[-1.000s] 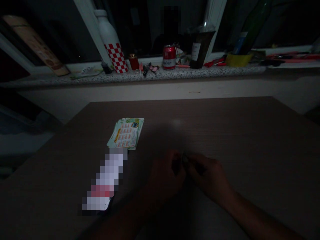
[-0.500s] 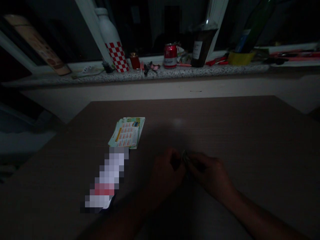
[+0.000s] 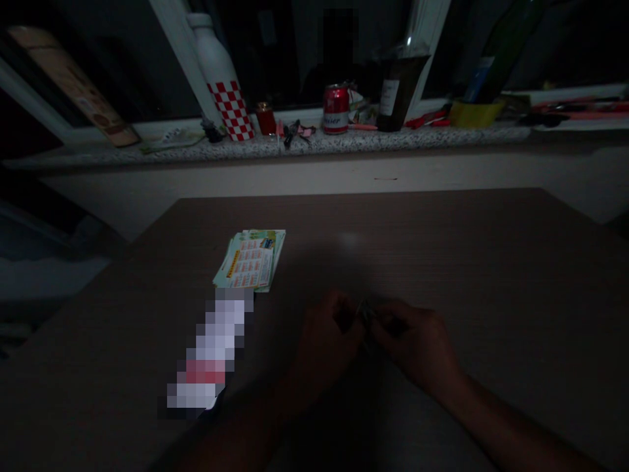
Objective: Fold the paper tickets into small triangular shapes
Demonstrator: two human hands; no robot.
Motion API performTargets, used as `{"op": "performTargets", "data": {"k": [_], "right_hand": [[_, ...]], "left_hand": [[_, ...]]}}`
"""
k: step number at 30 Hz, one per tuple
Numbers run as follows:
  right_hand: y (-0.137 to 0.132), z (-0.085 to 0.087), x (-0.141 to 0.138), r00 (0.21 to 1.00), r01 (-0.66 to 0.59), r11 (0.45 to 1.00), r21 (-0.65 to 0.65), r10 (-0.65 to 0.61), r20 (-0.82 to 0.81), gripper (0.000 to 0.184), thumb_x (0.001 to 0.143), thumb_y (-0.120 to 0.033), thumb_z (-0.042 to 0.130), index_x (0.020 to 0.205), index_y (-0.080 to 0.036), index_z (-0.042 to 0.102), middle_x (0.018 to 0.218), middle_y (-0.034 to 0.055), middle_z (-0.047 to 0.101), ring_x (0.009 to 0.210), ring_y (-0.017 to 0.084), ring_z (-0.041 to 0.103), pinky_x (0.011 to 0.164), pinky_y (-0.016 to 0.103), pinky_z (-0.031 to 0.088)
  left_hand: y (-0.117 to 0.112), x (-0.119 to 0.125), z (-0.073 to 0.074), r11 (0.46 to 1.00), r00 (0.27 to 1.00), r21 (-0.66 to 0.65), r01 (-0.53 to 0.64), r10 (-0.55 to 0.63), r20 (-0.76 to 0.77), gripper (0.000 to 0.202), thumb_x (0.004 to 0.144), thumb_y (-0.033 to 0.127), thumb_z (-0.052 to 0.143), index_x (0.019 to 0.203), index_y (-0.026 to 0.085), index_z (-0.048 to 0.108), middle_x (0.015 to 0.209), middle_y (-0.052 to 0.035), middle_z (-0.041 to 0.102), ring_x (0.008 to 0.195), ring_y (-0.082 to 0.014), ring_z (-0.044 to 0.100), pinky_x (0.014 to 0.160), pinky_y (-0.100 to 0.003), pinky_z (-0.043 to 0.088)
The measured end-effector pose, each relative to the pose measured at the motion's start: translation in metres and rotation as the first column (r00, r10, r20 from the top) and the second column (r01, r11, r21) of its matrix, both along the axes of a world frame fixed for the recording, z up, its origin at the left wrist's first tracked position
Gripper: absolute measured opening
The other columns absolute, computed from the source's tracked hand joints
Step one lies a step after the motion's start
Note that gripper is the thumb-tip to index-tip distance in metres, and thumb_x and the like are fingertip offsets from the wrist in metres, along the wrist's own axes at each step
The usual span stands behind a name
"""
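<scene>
The scene is very dark. My left hand and my right hand meet over the brown table, fingers curled and pinched together round a small thin object that I cannot make out. To the left of my hands lies a stack of colourful printed cards, and nearer me a blurred-out flat item rests on the table.
Behind the table runs a granite sill with a white bottle with red checks, a red can, a small red jar, a dark bottle, a yellow tape roll and pens.
Both hands stay pinched together and have shifted only slightly; the fingers work at the small object. Nothing else has moved.
</scene>
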State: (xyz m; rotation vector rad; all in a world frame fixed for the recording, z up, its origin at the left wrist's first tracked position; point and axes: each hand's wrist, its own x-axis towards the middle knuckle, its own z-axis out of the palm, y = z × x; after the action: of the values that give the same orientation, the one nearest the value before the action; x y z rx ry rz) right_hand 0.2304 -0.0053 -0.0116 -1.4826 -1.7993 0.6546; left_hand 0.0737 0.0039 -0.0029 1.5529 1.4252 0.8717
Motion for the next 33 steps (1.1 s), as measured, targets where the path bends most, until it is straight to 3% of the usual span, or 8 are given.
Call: {"op": "performTargets", "data": {"k": [9, 16, 19, 25, 33], "right_hand": [[0.002, -0.002, 0.000, 0.995, 0.046, 0.999, -0.020, -0.047, -0.082, 0.011, 0.075, -0.025, 0.061, 0.070, -0.018, 0.068, 0.059, 0.0010, 0.069, 0.051, 0.015, 0.064, 0.048, 0.024, 0.045], [0.003, -0.003, 0.002, 0.985, 0.048, 0.991, -0.125, -0.068, -0.160, 0.013, 0.075, -0.028, 0.061, 0.068, -0.018, 0.066, 0.056, 0.0001, 0.064, 0.049, 0.014, 0.059, 0.046, 0.023, 0.041], [0.003, -0.005, 0.002, 0.980, 0.053, 0.990, -0.133, -0.076, -0.181, 0.013, 0.074, -0.028, 0.062, 0.067, -0.018, 0.065, 0.057, 0.0000, 0.063, 0.050, 0.013, 0.057, 0.048, 0.023, 0.040], [0.003, -0.001, 0.000, 0.975, 0.039, 0.981, -0.191, -0.079, -0.208, 0.013, 0.072, -0.027, 0.061, 0.063, -0.018, 0.061, 0.054, -0.0012, 0.058, 0.049, 0.012, 0.052, 0.046, 0.022, 0.038], [0.000, 0.000, -0.003, 0.979, 0.038, 0.986, -0.163, -0.070, -0.194, 0.016, 0.074, -0.027, 0.060, 0.063, -0.020, 0.051, 0.052, -0.0043, 0.050, 0.046, 0.011, 0.048, 0.042, 0.022, 0.035]], "left_hand": [[-0.002, 0.001, 0.001, 0.999, 0.995, -0.014, -0.036, 0.037, 0.096, 0.012, 0.076, 0.024, 0.063, 0.074, 0.018, 0.052, 0.068, 0.0018, 0.057, 0.063, -0.0130, 0.055, 0.057, -0.022, 0.041], [-0.001, -0.001, 0.001, 0.996, 0.975, -0.084, 0.008, 0.011, 0.223, 0.016, 0.070, 0.021, 0.069, 0.076, 0.017, 0.056, 0.071, 0.0014, 0.059, 0.066, -0.0123, 0.054, 0.058, -0.022, 0.041], [0.001, -0.001, -0.004, 0.986, 0.929, -0.163, 0.033, 0.030, 0.369, 0.021, 0.066, 0.021, 0.073, 0.075, 0.016, 0.055, 0.070, 0.0013, 0.059, 0.062, -0.0109, 0.053, 0.055, -0.021, 0.041], [0.005, 0.002, -0.011, 0.937, 0.743, -0.305, 0.169, 0.082, 0.664, 0.028, 0.060, 0.019, 0.075, 0.077, 0.016, 0.052, 0.065, 0.0045, 0.058, 0.044, -0.0061, 0.048, 0.043, -0.020, 0.043], [0.004, 0.003, -0.005, 0.902, 0.663, -0.374, 0.214, 0.148, 0.734, 0.024, 0.063, 0.019, 0.072, 0.071, 0.017, 0.049, 0.047, 0.0085, 0.051, 0.030, -0.0045, 0.039, 0.030, -0.017, 0.039]]}}
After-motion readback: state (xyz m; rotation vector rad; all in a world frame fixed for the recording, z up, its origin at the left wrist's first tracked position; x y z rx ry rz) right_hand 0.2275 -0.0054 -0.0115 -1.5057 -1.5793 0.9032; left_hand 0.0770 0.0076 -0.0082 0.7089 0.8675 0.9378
